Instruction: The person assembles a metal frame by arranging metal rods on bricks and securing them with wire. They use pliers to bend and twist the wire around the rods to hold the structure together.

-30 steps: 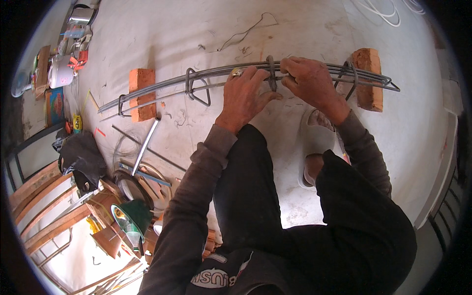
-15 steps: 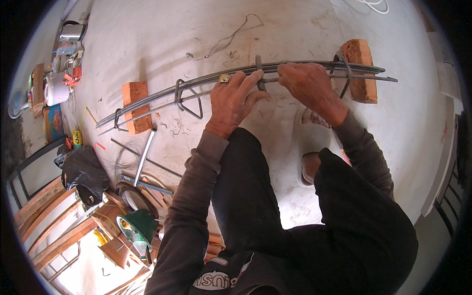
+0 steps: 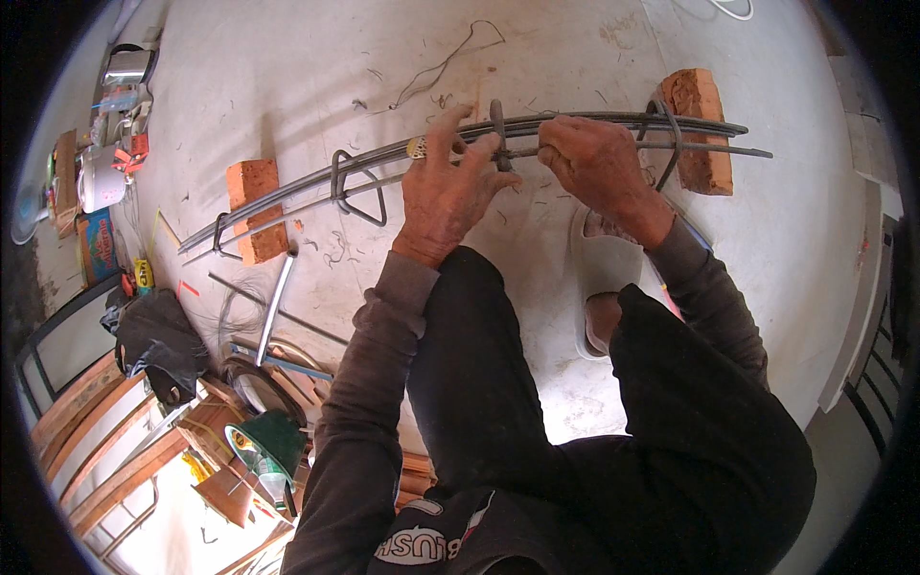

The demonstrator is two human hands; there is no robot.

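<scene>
A bundle of long steel reinforcing bars (image 3: 307, 178) lies across two bricks, with bent steel stirrups around it. My left hand (image 3: 443, 196), wearing a ring, is at the middle of the bars beside the middle stirrup (image 3: 497, 125). Its fingers are apart, the forefinger and thumb close to that stirrup. Just right of it, my right hand (image 3: 596, 165) is closed over the bars, fingertips pinched together; whatever they hold is hidden. Another stirrup (image 3: 359, 192) hangs left of my left hand, and one more (image 3: 677, 144) sits near the right end.
The bars rest on a left brick (image 3: 255, 192) and a right brick (image 3: 704, 101). Loose wire (image 3: 446, 67) lies on the floor beyond. A metal tube (image 3: 276, 307), a dark bag (image 3: 163, 335) and a green container (image 3: 273, 439) are at the lower left; pots and boxes line the left edge.
My left hand has lifted and spread its fingers beside the middle stirrup. My right hand stays closed at nearly the same spot. The whole view has shifted slightly.
</scene>
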